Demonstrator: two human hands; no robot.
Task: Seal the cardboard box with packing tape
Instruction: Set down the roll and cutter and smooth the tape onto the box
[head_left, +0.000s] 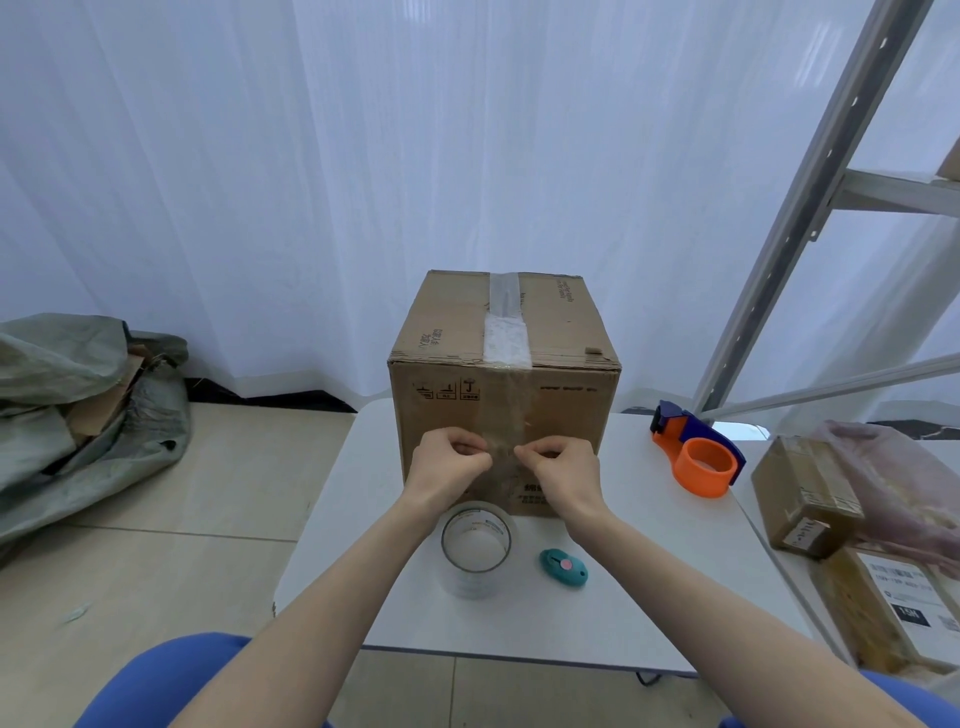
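A brown cardboard box (561, 332) stands on a small white table (649, 587), flaps closed. A strip of clear packing tape (506, 338) runs along the top seam and down the front face. My left hand (449, 460) and my right hand (561, 465) pinch the lower end of this strip against the box front, one at each edge. A roll of clear tape (475, 551) stands on the table just in front of the box, below my hands.
A teal box cutter (563, 568) lies right of the roll. An orange and blue tape dispenser (698, 454) sits at the table's right. Parcels (810, 499) are stacked at far right under a metal shelf frame (810, 208). A green sack (78, 415) lies on the floor at left.
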